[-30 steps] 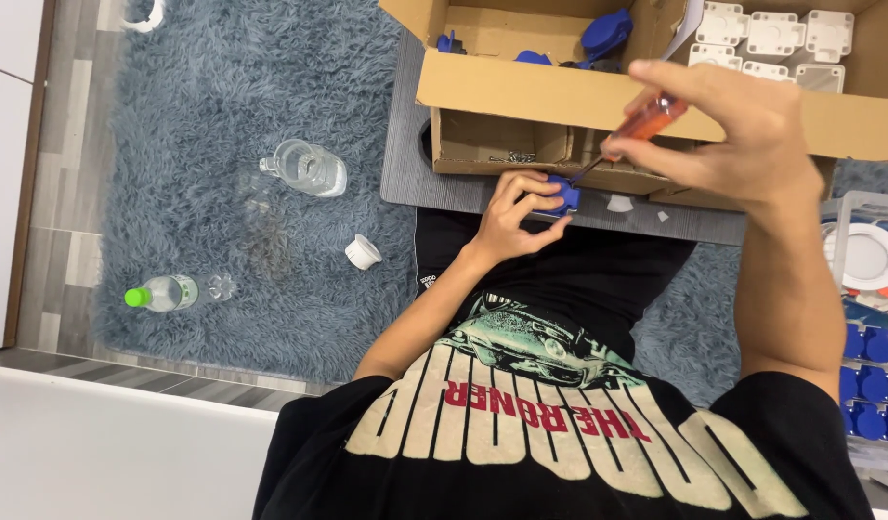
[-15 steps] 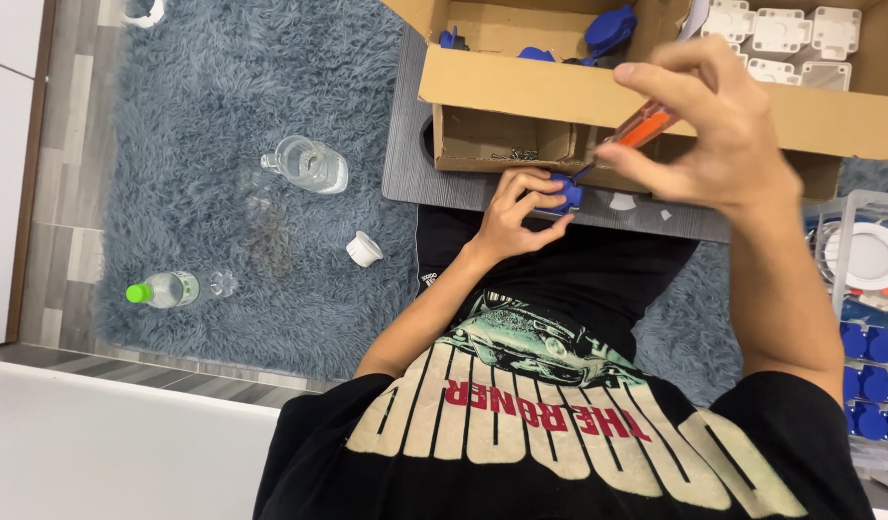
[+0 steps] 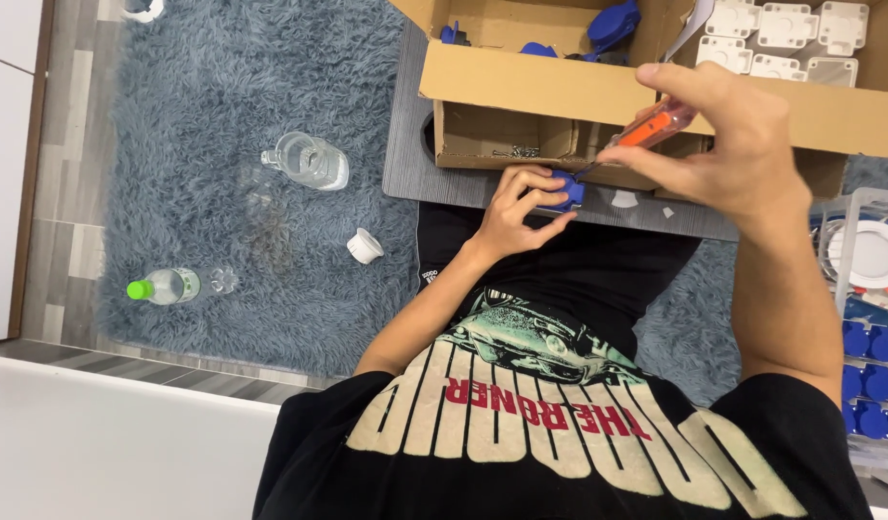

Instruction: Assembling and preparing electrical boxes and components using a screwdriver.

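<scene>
Head view, blue part [image 3: 563, 189] seemingly in left hand [image 3: 517, 206]

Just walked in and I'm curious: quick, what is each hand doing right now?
Left hand: closed on a small blue part on the grey board.
Right hand: closed on an orange-handled screwdriver, tip at the part.

box [image 3: 560, 91] on board [image 3: 405, 164], glass [image 3: 309, 159] left, bottle [image 3: 165, 286] farther left

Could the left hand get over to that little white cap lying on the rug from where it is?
Probably yes. The left hand grips a small blue part at the board's edge, and the white cap lies on bare rug beside that arm, nothing between. It would have to let go first.
</scene>
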